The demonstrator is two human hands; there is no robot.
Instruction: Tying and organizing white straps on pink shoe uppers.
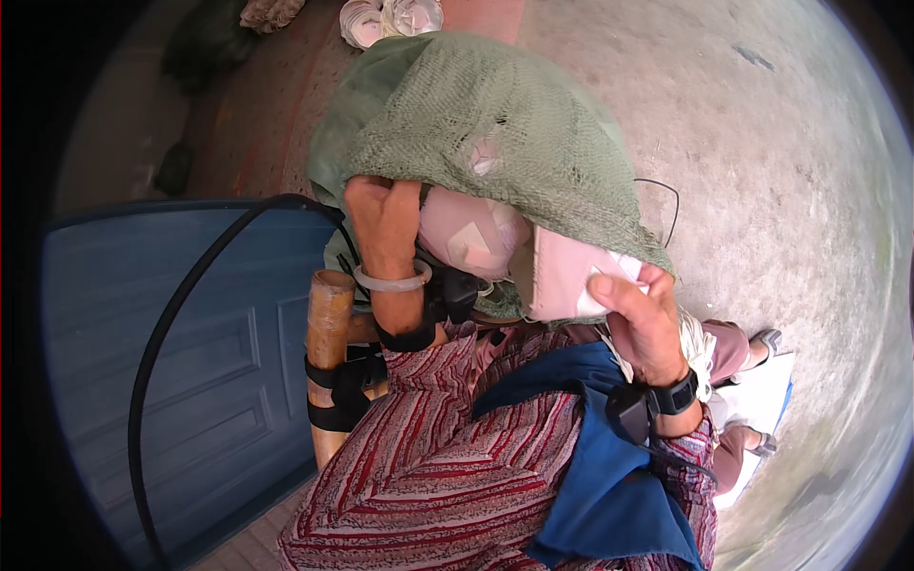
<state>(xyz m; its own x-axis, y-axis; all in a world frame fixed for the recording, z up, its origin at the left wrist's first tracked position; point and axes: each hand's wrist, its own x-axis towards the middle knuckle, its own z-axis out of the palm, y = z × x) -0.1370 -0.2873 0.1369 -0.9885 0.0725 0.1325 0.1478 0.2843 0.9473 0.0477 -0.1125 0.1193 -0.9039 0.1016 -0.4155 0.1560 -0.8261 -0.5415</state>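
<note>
A large green mesh sack (476, 124) bulges in front of me, its mouth toward my body and a small hole in its side. Inside the mouth lie a rounded pale pink bundle (466, 228) with light patches and a flat pale pink fabric-like piece (571, 276) with stitched edges. My right hand (647, 319) is closed on the flat piece's right end, thumb on top over a white patch. My left hand (383, 219) reaches under the sack's rim at the left, beside the rounded bundle. The mesh hides its fingers, so their grip does not show.
To the left stand a blue panelled door (190, 352), a black cable (152, 381) and an upright bamboo post (329, 333) bound with black straps. White strings (698, 352) hang by my right wrist. Pale bundles (390, 19) lie beyond the sack on the concrete floor (762, 190).
</note>
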